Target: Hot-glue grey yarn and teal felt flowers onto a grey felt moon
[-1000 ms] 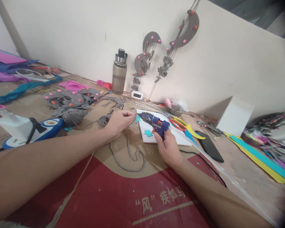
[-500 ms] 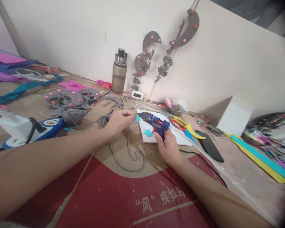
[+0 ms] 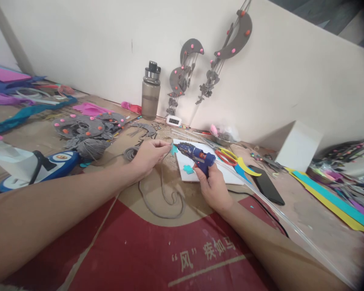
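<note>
My right hand (image 3: 214,186) is wrapped around a blue hot glue gun (image 3: 197,155), its nozzle pointing left. A long clear glue stick (image 3: 269,206) runs out of the gun's back towards the lower right. Thumb and fingers of my left hand (image 3: 150,158) pinch a small turquoise flower cutout (image 3: 174,150) right at the nozzle tip. Grey cord (image 3: 163,182) hangs from the same fingertips and loops on the cardboard below. A second turquoise flower (image 3: 188,169) lies on a white board (image 3: 224,176) under the gun. Whether nozzle and flower touch I cannot tell.
Scissors (image 3: 227,157) and a black phone (image 3: 267,186) lie right of the board. A water bottle (image 3: 151,93) and small clock (image 3: 173,121) stand by the wall. Grey yarn (image 3: 92,148) and a power strip (image 3: 59,163) are at left. The gun's black cable (image 3: 261,202) trails right.
The whole view has shifted slightly, so everything sits a little further left. Both hands keep their grips, with the glue gun's nozzle still at the flower.
</note>
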Demonstrator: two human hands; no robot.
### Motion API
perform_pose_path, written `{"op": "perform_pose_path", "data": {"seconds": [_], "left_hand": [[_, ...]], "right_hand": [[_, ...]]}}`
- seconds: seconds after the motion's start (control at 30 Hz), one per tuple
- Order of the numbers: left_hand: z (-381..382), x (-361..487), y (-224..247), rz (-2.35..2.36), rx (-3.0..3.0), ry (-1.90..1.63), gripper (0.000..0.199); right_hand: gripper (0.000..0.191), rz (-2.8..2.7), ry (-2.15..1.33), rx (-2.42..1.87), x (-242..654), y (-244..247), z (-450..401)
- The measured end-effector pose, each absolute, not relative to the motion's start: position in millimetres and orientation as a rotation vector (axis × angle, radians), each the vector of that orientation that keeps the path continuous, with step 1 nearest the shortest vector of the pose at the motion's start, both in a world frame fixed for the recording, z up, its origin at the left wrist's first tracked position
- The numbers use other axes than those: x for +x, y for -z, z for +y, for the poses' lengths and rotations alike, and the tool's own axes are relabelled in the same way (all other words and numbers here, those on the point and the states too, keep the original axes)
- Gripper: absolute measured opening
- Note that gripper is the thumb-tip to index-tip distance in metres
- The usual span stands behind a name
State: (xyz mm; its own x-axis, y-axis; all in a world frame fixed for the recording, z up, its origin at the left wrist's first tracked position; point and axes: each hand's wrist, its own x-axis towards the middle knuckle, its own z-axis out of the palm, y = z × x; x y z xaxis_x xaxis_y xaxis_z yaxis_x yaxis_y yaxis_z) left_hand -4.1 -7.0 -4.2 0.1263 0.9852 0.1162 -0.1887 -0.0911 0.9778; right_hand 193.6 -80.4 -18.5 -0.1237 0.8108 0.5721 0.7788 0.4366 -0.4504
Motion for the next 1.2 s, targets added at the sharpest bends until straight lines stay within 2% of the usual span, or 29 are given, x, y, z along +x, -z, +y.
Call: {"op": "perform_pose_path", "data": {"seconds": [1.2], "left_hand": [[-6.4, -4.9, 3.6, 0.897, 1.191, -1.254, 0.018]], "right_hand": [[0.037, -1.898, -0.043, -1.334, 193.4, 17.6, -81.7]]}}
